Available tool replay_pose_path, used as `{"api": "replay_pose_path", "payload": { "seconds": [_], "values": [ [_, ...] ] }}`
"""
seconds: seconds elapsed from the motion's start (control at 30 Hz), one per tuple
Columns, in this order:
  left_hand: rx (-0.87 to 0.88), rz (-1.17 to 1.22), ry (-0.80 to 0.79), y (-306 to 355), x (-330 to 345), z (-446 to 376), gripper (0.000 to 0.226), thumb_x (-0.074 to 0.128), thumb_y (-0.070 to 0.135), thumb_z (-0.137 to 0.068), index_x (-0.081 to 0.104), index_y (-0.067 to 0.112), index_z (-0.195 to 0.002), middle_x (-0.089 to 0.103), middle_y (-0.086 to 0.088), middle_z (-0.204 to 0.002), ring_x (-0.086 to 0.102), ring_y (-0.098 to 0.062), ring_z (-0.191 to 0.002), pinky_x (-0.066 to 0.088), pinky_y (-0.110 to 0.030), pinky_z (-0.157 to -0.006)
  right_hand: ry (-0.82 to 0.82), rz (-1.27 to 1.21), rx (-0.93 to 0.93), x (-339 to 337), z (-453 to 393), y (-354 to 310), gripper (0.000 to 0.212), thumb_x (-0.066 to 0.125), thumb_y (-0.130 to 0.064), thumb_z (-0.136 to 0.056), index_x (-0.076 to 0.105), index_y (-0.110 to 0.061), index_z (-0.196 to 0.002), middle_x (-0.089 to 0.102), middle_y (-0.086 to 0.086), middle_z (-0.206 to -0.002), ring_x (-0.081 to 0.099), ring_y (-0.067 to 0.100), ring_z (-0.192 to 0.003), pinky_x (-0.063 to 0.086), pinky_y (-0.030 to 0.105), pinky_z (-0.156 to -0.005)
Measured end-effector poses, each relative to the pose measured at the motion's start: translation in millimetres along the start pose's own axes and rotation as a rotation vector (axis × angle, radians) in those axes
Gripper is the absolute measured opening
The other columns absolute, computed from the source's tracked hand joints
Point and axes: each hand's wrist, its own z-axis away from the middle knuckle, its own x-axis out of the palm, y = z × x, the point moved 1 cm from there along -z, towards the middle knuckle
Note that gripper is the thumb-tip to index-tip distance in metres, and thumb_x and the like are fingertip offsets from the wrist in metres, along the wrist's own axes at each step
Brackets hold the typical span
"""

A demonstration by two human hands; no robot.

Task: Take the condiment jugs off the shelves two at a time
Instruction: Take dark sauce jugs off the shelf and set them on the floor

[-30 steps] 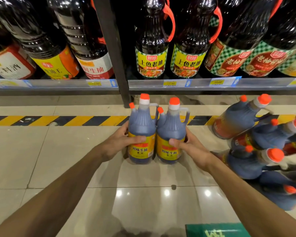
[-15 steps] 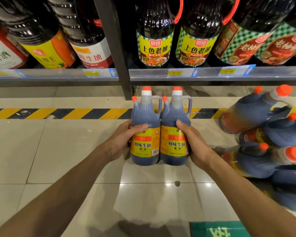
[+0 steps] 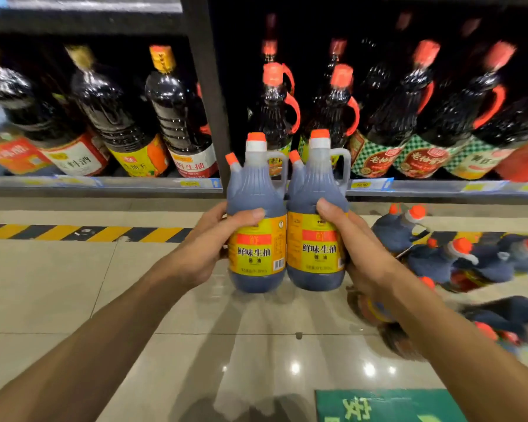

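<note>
Two grey-blue condiment jugs with orange caps and yellow labels stand upright side by side, touching, lifted above the tiled floor. My left hand grips the left jug from its left side, thumb across the front. My right hand grips the right jug from its right side, thumb on the shoulder. Both jugs are in front of the bottom shelf's edge.
Dark bottles with red handles fill the bottom shelf behind a black upright post. Several matching jugs lie on the floor at right. A yellow-black stripe runs along the floor; a green mat lies near my feet.
Both hands have raised the two jugs off the floor toward shelf height. The view has tilted upward, showing more of the shelf.
</note>
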Motion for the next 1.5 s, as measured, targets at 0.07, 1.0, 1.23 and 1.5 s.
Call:
{"api": "replay_pose_path", "payload": {
  "seconds": [0.07, 1.0, 1.23, 1.5],
  "values": [
    [0.022, 0.009, 0.000, 43.1, 8.9, 24.7, 0.065, 0.079, 0.050, -0.064, 0.066, 0.028, -0.124, 0.077, -0.001, -0.112, 0.074, -0.022, -0.102, 0.056, -0.047, -0.091, -0.011, 0.018, -0.036, 5.7, 27.0, -45.0, 0.062, 0.067, -0.052, -0.078, 0.064, -0.020, -0.132, 0.078, 0.004, -0.113, 0.075, 0.024, -0.102, 0.060, 0.041, -0.086],
    [0.361, 0.072, 0.019, 776.3, 85.6, 391.4, 0.068, 0.086, 0.038, -0.058, 0.065, 0.026, -0.121, 0.078, 0.000, -0.106, 0.076, -0.020, -0.094, 0.060, -0.033, -0.074, 0.058, 0.041, -0.358, 153.6, 391.0, -764.6, 0.081, 0.079, -0.058, -0.065, 0.059, -0.026, -0.136, 0.075, 0.005, -0.121, 0.073, 0.030, -0.108, 0.056, 0.055, -0.096],
    [0.369, 0.059, 0.051, 810.3, 89.2, 393.4, 0.080, 0.087, 0.052, -0.051, 0.060, 0.028, -0.122, 0.078, 0.010, -0.101, 0.075, -0.011, -0.091, 0.057, -0.031, -0.074, 0.098, 0.073, -0.389, 157.0, 390.8, -795.7, 0.073, 0.077, -0.056, -0.072, 0.059, -0.025, -0.136, 0.077, 0.004, -0.115, 0.075, 0.028, -0.104, 0.057, 0.055, -0.094],
    [0.320, 0.045, 0.069, 825.5, 101.7, 338.9, 0.074, 0.078, 0.055, -0.056, 0.063, 0.025, -0.122, 0.078, 0.002, -0.105, 0.076, -0.017, -0.093, 0.057, -0.036, -0.076, 0.102, 0.059, -0.302, 133.2, 346.7, -817.9, 0.061, 0.072, -0.052, -0.076, 0.066, -0.017, -0.126, 0.079, 0.006, -0.108, 0.076, 0.027, -0.099, 0.059, 0.047, -0.089]
  ]
}}
